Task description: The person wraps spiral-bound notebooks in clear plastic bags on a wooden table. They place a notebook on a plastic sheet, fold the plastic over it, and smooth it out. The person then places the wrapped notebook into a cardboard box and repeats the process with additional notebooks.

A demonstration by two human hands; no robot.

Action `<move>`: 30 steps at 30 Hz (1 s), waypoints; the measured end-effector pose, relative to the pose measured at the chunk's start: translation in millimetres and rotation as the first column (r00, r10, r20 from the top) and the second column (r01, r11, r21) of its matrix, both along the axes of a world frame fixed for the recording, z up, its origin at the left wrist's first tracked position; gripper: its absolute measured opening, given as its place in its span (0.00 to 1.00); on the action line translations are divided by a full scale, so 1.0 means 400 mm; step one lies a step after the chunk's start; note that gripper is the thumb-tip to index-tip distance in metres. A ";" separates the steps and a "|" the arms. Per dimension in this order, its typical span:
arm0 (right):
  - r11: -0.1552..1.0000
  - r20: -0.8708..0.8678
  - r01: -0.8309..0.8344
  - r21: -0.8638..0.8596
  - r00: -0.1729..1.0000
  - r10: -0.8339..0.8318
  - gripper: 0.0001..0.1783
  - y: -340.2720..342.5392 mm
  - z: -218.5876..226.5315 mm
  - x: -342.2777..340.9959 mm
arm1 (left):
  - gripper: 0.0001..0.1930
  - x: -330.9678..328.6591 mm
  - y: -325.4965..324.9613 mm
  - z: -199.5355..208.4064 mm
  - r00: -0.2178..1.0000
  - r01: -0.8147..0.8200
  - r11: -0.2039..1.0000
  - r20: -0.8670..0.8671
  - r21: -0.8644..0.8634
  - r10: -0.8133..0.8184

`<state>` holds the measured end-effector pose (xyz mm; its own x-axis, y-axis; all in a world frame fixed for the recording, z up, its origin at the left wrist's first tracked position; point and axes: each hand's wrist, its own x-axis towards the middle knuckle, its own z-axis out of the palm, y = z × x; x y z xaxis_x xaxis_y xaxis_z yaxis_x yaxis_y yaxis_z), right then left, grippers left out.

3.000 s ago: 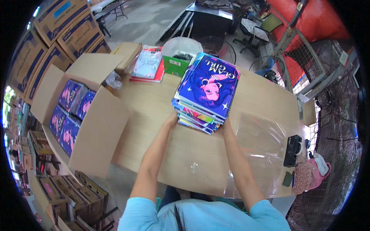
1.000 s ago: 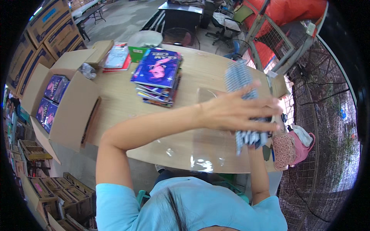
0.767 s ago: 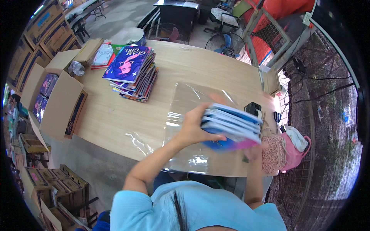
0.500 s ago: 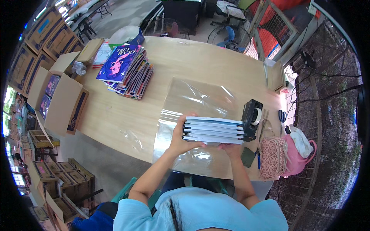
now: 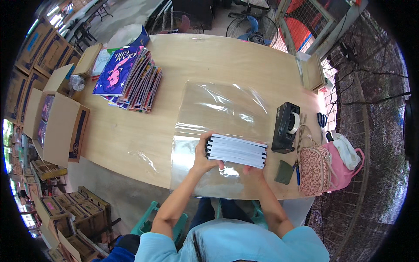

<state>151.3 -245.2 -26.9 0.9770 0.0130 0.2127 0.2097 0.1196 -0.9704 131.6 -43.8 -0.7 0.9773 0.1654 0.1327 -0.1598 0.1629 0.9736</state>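
Observation:
A stack of several spiral notebooks (image 5: pixel 236 150) stands on edge between my hands, white page edges facing up. My left hand (image 5: pixel 203 156) wraps round its left end, thumb along the near side. At the near right side my right hand (image 5: pixel 253 170) presses against the stack; most of its fingers are hidden beneath. Under them a clear plastic sheet (image 5: pixel 214 97) lies on the wooden table (image 5: pixel 174 56). To the right is a black tape dispenser (image 5: pixel 283 137) with a roll of tape. A taller pile of spiral notebooks (image 5: pixel 118 74) with purple covers sits at the far left.
An open carton (image 5: pixel 63 122) stands left of the table. At the right edge are a dark green pouch (image 5: pixel 284 172), a patterned bag (image 5: pixel 314 170), a pink bag (image 5: pixel 347 166) and scissors (image 5: pixel 322 119). A scrap of clear plastic (image 5: pixel 144 160) lies near the front left edge.
The notebook stack has shifted slightly left in my hands and tilted, opening a gap from the tape dispenser. The head view has moved a little. Both hands keep their hold.

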 end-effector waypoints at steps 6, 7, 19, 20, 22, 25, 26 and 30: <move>0.458 0.280 0.117 -0.881 0.909 0.308 0.74 0.036 0.471 -0.025 | 0.54 -0.010 0.031 0.011 0.999 0.043 0.983 -0.032 0.176 -0.038; 0.159 0.172 0.110 -0.981 0.876 0.450 0.76 0.073 0.519 -0.015 | 0.54 -0.006 0.033 0.012 0.999 0.035 0.983 -0.042 0.179 -0.028; 0.991 0.142 -0.118 -0.056 0.982 0.125 0.40 -0.006 0.068 -0.019 | 0.47 -0.028 0.009 -0.045 0.996 -0.080 0.996 -0.031 0.034 0.081; 0.994 0.167 -0.094 -0.059 0.981 0.103 0.35 0.001 0.066 -0.025 | 0.47 -0.043 0.013 -0.040 0.995 -0.094 0.982 0.034 0.164 0.090; 0.999 0.010 -0.046 0.008 0.999 0.046 0.32 0.008 0.031 -0.025 | 0.48 -0.010 0.023 -0.042 0.994 -0.095 0.983 0.062 0.154 0.087; 0.960 -0.279 0.088 0.265 0.960 -0.011 0.33 0.010 -0.120 -0.035 | 0.52 0.007 0.032 -0.083 0.995 -0.051 0.990 0.097 0.134 0.038; 0.990 -0.193 0.112 0.090 0.977 -0.093 0.36 0.000 -0.195 -0.036 | 0.53 0.007 0.030 -0.098 0.994 -0.061 0.989 0.103 0.137 0.047; 0.951 -0.049 0.266 -0.160 0.960 -0.277 0.44 0.034 -0.081 -0.019 | 0.52 -0.013 -0.013 -0.034 0.959 -0.281 0.936 0.034 0.213 0.280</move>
<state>143.9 -231.4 -59.4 0.9603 -0.2287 0.1596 0.1447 -0.0805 -0.9862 126.5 -48.8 -14.2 0.8948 0.4000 0.1982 -0.1721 -0.1005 0.9799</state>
